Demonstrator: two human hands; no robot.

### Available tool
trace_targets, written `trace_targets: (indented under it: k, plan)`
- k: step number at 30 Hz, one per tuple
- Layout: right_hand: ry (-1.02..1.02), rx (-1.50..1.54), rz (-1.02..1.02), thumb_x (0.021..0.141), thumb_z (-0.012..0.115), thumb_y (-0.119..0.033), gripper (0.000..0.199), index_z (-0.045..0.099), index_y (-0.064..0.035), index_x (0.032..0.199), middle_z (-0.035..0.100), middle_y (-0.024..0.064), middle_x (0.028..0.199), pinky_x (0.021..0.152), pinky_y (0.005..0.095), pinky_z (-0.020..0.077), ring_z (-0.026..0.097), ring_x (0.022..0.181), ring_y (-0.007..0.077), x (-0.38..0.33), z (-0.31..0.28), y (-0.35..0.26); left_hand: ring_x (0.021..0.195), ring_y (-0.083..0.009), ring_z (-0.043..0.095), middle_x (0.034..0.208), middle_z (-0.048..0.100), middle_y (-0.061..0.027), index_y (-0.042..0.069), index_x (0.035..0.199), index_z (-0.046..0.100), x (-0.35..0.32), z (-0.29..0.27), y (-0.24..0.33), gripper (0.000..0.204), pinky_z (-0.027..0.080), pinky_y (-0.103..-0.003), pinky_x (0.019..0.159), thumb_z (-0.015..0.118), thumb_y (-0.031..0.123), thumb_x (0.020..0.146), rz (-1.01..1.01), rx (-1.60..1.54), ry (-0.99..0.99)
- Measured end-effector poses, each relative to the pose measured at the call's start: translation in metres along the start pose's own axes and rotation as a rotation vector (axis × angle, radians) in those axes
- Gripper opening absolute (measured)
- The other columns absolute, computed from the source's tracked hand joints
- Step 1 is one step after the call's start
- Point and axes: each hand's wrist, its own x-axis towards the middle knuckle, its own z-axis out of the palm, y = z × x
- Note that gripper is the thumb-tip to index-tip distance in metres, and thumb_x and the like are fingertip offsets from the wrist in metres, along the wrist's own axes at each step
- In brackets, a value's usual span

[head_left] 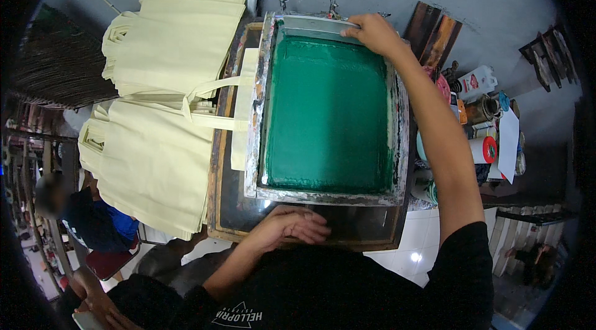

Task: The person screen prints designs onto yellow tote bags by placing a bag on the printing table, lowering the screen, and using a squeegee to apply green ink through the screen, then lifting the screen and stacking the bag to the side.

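A screen-printing frame (251, 144) lies on the dark board, its mesh (326, 116) coated in green ink. At its far end a pale grey squeegee (313, 27) spans most of the frame's width. My right hand (374, 35) grips the squeegee's right end, with the arm stretched along the frame's right side. My left hand (290, 227) hovers by the near edge over the board, fingers loosely apart and holding nothing. From beneath the frame's left side sticks out a cream cloth bag (241, 150), its handles reaching leftward; the rest is hidden.
Two stacks of cream cloth bags, a far one (180, 38) and a near one (155, 165), lie left of the dark board (233, 221). Jars and a red-lidded tub (487, 150) crowd the right side. At lower left another person's hand (96, 296) holds a phone.
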Motion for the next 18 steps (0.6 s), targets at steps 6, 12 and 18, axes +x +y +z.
trace_targets:
  k: [6, 12, 18]
  plan:
    - [0.288, -0.343, 0.052, 0.088, 0.054, -0.075, 0.073, 0.071, -0.0047, 0.097, 0.072, 0.0208, 0.082, 0.072, 0.0504, 0.0545, 0.071, 0.083, 0.0388, -0.017, 0.038, 0.0, 0.097, -0.0261, 0.07, 0.111, 0.072, -0.0124, 0.005, 0.12, 0.067, 0.055, 0.024, 0.151, 0.027, 0.055, -0.038, 0.085, 0.063, 0.021, 0.099, 0.755, 1.16, 0.508]
    - [0.253, -0.309, 0.036, 0.086, 0.057, -0.074, 0.069, 0.071, -0.0068, 0.092, 0.073, 0.0177, 0.082, 0.069, 0.052, 0.0545, 0.072, 0.078, 0.0391, -0.034, 0.036, -0.019, 0.102, -0.0402, 0.068, 0.108, 0.072, -0.02, 0.007, 0.119, 0.071, 0.133, -0.017, 0.286, 0.036, 0.052, -0.047, 0.091, 0.072, 0.029, 0.09, 1.024, 1.831, 0.871]
    - [0.287, -0.28, -0.003, 0.085, 0.06, -0.073, 0.067, 0.069, -0.0066, 0.084, 0.071, 0.0175, 0.076, 0.064, 0.0519, 0.0532, 0.07, 0.073, 0.039, -0.063, 0.04, -0.028, 0.084, -0.0388, 0.071, 0.088, 0.073, -0.0205, 0.008, 0.107, 0.076, 0.13, -0.026, 0.272, 0.035, 0.054, -0.047, 0.079, 0.076, 0.037, 0.087, 0.835, 1.799, 0.831]
